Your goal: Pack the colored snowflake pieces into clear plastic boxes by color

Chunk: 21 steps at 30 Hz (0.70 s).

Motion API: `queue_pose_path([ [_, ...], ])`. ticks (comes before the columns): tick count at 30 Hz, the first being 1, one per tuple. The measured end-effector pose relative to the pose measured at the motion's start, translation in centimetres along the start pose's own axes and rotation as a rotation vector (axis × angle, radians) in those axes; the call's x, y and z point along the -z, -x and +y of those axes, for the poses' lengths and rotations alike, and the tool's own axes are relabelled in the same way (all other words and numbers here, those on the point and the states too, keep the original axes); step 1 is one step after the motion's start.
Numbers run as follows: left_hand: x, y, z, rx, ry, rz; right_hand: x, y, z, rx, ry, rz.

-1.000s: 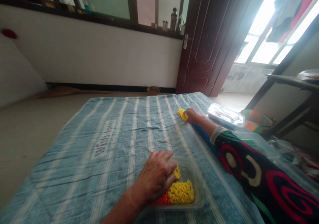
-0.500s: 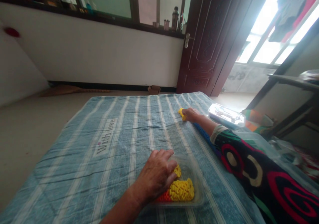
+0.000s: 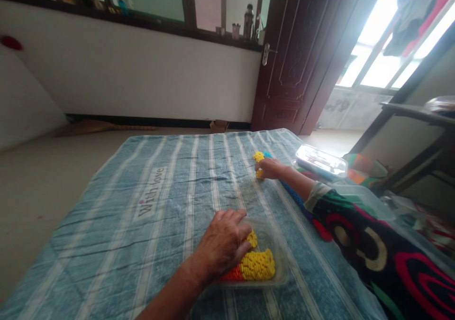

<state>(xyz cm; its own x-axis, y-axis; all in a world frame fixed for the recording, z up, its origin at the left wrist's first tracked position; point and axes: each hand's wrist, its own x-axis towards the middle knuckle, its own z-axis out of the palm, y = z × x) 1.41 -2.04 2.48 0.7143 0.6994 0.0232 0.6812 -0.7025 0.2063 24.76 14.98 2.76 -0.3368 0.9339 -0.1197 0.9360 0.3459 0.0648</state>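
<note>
A clear plastic container lies low in the middle of the bed. Inside it are a tight row of yellow notched pieces, red-orange pieces and one loose yellow flower-shaped piece. My left hand grips the container's left side, its fingers curled over the edge and its fingertips partly hidden. Farther off, my right hand pinches a small yellow piece. Just beyond those fingers are another yellow piece and a bright blue piece. A dark blue strip of pieces runs under my right forearm, with red at its near end.
A striped blue-grey cloth covers the bed. To the right stand a shiny lidded box and a translucent bin. A dark shelf frame is beyond them. Past the far edge are a wall and a brown door.
My right hand has drawn slightly nearer with a yellow piece, uncovering the bright blue piece beyond it. Red at the strip's near end now shows. My left hand stays on the container.
</note>
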Motion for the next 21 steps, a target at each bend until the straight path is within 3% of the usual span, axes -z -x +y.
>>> queue_pose_path([
  [8,-0.1,0.0,0.0,-0.001,0.004,0.001,-0.7,0.5,-0.3,0.076,-0.041,-0.022],
  [21,-0.3,-0.3,-0.2,-0.023,-0.033,0.021,-1.6,2.9,0.0,-0.044,-0.177,0.078],
])
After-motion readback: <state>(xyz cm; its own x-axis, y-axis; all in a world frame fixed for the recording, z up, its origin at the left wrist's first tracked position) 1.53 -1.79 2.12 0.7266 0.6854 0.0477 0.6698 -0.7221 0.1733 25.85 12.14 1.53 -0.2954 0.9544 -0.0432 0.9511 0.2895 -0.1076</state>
